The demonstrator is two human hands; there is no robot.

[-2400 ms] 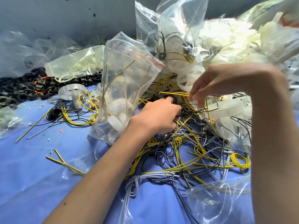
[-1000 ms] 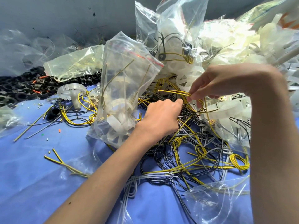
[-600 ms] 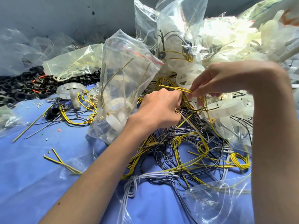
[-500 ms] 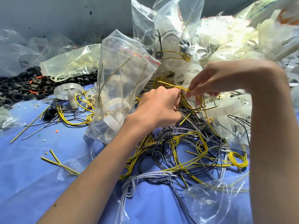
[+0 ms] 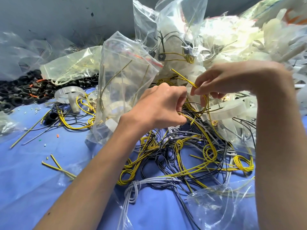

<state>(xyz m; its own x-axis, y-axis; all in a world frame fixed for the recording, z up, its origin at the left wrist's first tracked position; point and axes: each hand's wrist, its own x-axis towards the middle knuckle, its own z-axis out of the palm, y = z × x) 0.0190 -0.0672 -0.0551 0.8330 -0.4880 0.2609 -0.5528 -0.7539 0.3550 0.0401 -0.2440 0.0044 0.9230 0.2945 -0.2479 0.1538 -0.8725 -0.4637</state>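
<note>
A tangle of yellow, black and grey wires (image 5: 181, 156) lies on the blue sheet (image 5: 33, 176). My right hand (image 5: 224, 80) pinches a bundle of yellow wires (image 5: 186, 78) between thumb and fingers; the bundle's end sticks up to the left and its length loops down beneath the hand. My left hand (image 5: 159, 107), fingers curled, grips wires at the top of the tangle just below and left of the right hand's fingertips. The two hands are almost touching.
A clear zip bag (image 5: 123, 83) with white parts and wires stands left of my left hand. More bags of white plastic parts (image 5: 232, 39) pile up behind. Black rings (image 5: 20, 93) lie far left. Loose wire offcuts (image 5: 58, 168) and an empty bag (image 5: 221, 206) lie near.
My left hand has risen and moved right, closing its fingers on wires near the right hand. The right hand has lifted the yellow bundle, whose end now points up and to the left.
</note>
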